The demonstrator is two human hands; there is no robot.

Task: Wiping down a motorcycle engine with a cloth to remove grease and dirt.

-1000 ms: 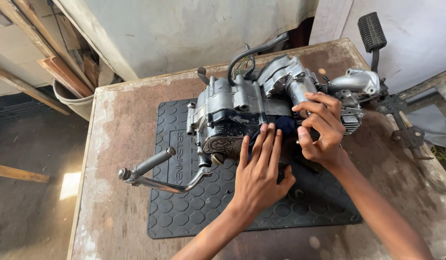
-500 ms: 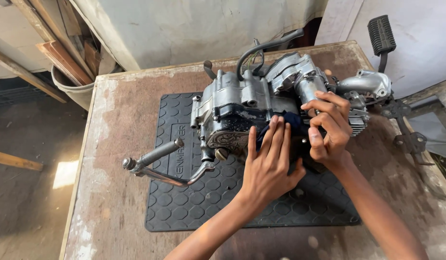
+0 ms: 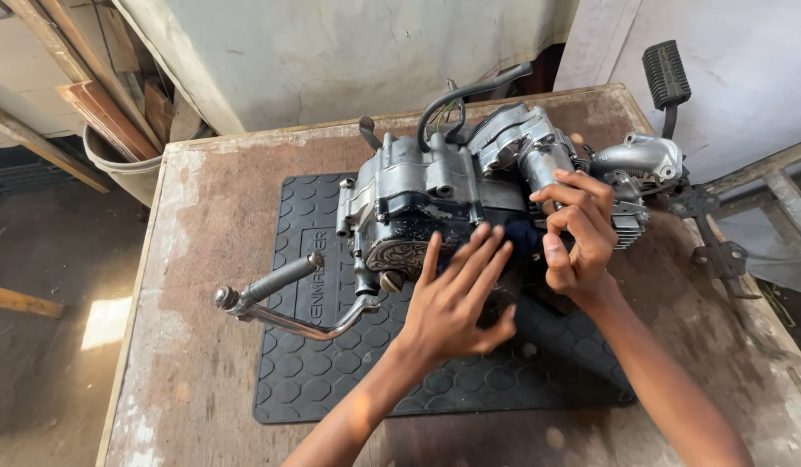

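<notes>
A grey motorcycle engine (image 3: pixel 435 195) lies on a black rubber mat (image 3: pixel 314 372) on a worn wooden table (image 3: pixel 201 225). Its kick-start lever (image 3: pixel 279 303) sticks out to the left. My left hand (image 3: pixel 456 298) rests flat against the engine's near side, fingers spread and pointing up, beside the dark round cover (image 3: pixel 405 255). My right hand (image 3: pixel 577 229) is curled around a part of the engine just below the silver cylinder (image 3: pixel 543 164). Something dark blue (image 3: pixel 523 239) shows between the two hands; I cannot tell what it is.
A foot pedal with a black rubber pad (image 3: pixel 666 76) stands at the table's far right, above a metal frame (image 3: pixel 763 186). Wooden planks (image 3: pixel 98 104) and a bucket (image 3: pixel 128 169) lean at the far left. The floor (image 3: pixel 46 346) drops away to the left of the table.
My left hand has stayed flat on the engine's side and my right hand has kept its grip. Only the view has shifted slightly.
</notes>
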